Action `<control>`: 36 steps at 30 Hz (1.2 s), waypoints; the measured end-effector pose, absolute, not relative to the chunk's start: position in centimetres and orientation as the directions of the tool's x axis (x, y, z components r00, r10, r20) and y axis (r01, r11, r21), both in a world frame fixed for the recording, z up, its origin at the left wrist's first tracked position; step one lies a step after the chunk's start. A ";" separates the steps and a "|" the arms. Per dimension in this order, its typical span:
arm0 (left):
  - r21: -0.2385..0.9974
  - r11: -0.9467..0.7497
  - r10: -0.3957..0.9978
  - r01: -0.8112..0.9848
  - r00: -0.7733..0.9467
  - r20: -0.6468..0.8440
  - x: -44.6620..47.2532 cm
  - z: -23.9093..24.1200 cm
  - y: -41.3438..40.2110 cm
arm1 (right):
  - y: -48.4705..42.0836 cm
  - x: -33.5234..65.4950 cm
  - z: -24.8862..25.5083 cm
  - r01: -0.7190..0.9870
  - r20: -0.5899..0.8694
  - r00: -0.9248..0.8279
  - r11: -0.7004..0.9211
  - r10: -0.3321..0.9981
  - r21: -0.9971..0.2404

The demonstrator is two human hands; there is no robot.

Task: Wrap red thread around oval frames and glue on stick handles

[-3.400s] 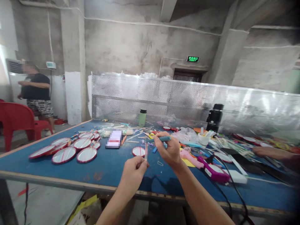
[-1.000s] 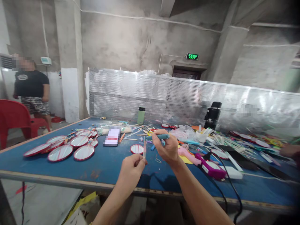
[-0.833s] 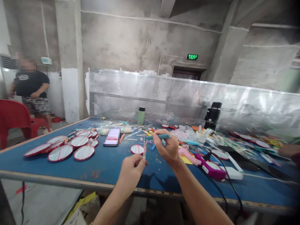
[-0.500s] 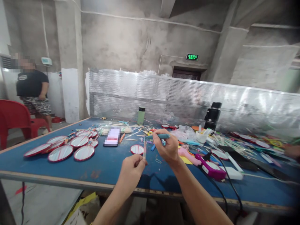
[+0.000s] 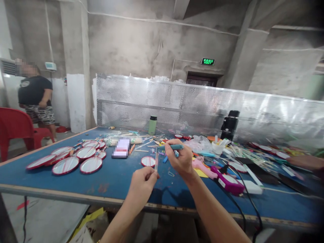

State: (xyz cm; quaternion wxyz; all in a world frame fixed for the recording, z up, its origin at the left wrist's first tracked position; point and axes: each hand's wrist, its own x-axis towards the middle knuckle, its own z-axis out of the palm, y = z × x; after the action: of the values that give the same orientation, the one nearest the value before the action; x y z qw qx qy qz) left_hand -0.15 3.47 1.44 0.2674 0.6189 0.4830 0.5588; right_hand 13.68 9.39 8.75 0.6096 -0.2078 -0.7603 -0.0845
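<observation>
My left hand (image 5: 143,180) pinches the lower end of a flat, narrow stick (image 5: 156,162) that points up and away from me. A teal marker (image 5: 176,147) lies in the closed fingers of my right hand (image 5: 180,158). Its tip is at the upper part of the stick; whether they touch I cannot tell. Just behind the stick, on the blue table, lies a small round red-rimmed disc (image 5: 147,161), partly covered by it.
Several red-rimmed discs (image 5: 65,165) are heaped at left beside a phone (image 5: 121,147). A green bottle (image 5: 152,125) stands behind. To the right are a pink glue gun (image 5: 204,168), a purple device (image 5: 230,182), cables and loose sticks. A co-worker's hand (image 5: 307,162) reaches in at far right.
My hands, the stick and the marker stay practically where they were. At the far right, the co-worker's hand has come further in over the table. The standing person's arm at left has shifted slightly.
</observation>
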 end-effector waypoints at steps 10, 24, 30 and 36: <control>0.876 -0.384 0.901 0.291 -0.089 0.424 -0.1 1.3 3.3 | 9.2 13.6 8.9 0.404 0.960 -0.176 0.906 0.216 -0.129; 0.906 -0.351 0.927 0.235 -0.050 0.372 -0.8 0.5 3.9 | 13.3 17.1 10.5 0.573 0.789 -0.361 0.786 0.497 -0.232; 0.923 -0.332 0.938 0.194 -0.041 0.346 -0.9 0.4 4.1 | 14.9 18.9 9.1 0.684 0.608 -0.520 0.719 0.600 -0.124; 0.924 -0.330 0.938 0.191 -0.038 0.343 -0.8 0.7 3.7 | 17.0 18.0 8.0 0.755 0.513 -0.596 0.649 0.617 0.097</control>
State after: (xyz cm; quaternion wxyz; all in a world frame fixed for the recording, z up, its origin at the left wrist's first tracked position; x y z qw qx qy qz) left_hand -0.83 3.74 0.73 0.3408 0.6041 0.4676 0.5480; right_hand 17.97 16.99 8.02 0.2233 -0.3898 -0.8800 -0.1541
